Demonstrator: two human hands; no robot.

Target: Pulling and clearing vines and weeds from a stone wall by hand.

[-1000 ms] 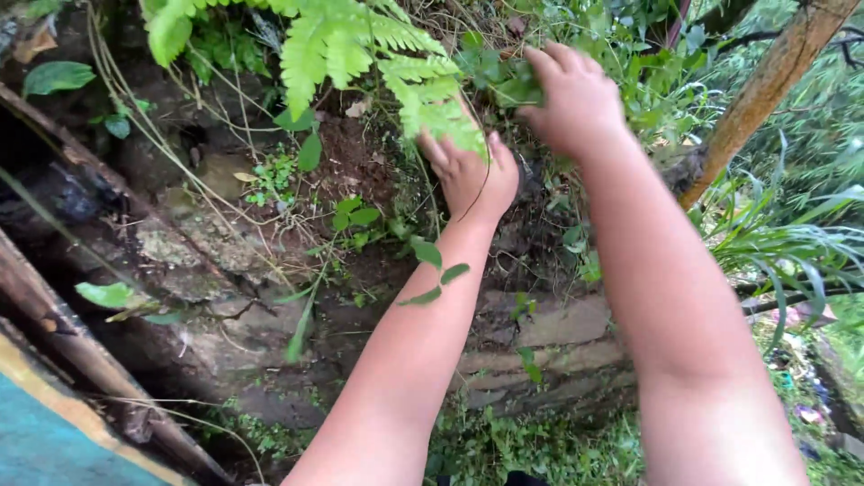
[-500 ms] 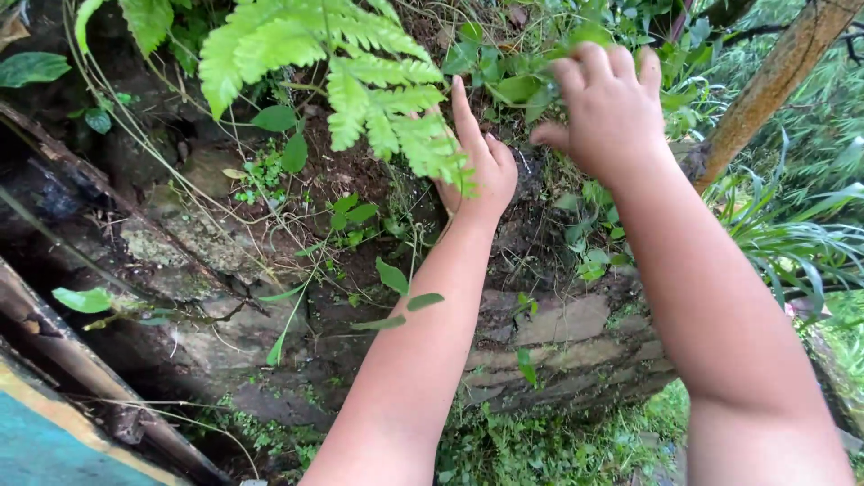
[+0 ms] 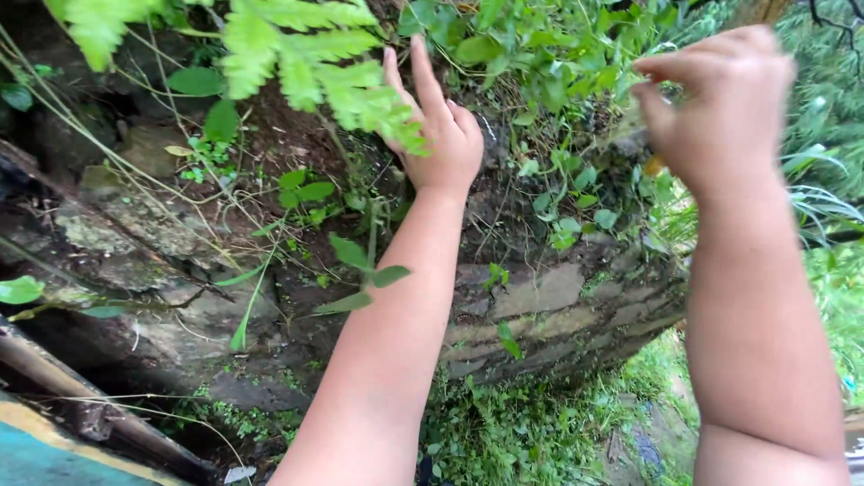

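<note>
My left hand (image 3: 438, 135) reaches up against the soil bank, fingers spread and straight, touching the tip of a bright green fern frond (image 3: 297, 63). It holds nothing. To the right, my right hand (image 3: 720, 103) is raised in front of the leafy weeds (image 3: 540, 54). It is blurred, its fingers curled toward the thumb. Whether anything is pinched in it is unclear. Both forearms stretch up from the bottom of the view.
A mossy stone wall (image 3: 540, 301) runs below the soil bank (image 3: 288, 153). Grass (image 3: 540, 432) covers the ground beneath it. A dark wooden beam (image 3: 54, 364) and a teal surface with a yellow edge (image 3: 36, 459) sit at the lower left. Thin vines hang at the left.
My right hand has pulled away from the weeds, up and to the right. My left hand has slid upward along the fern and straightened its fingers. The view has shifted right.
</note>
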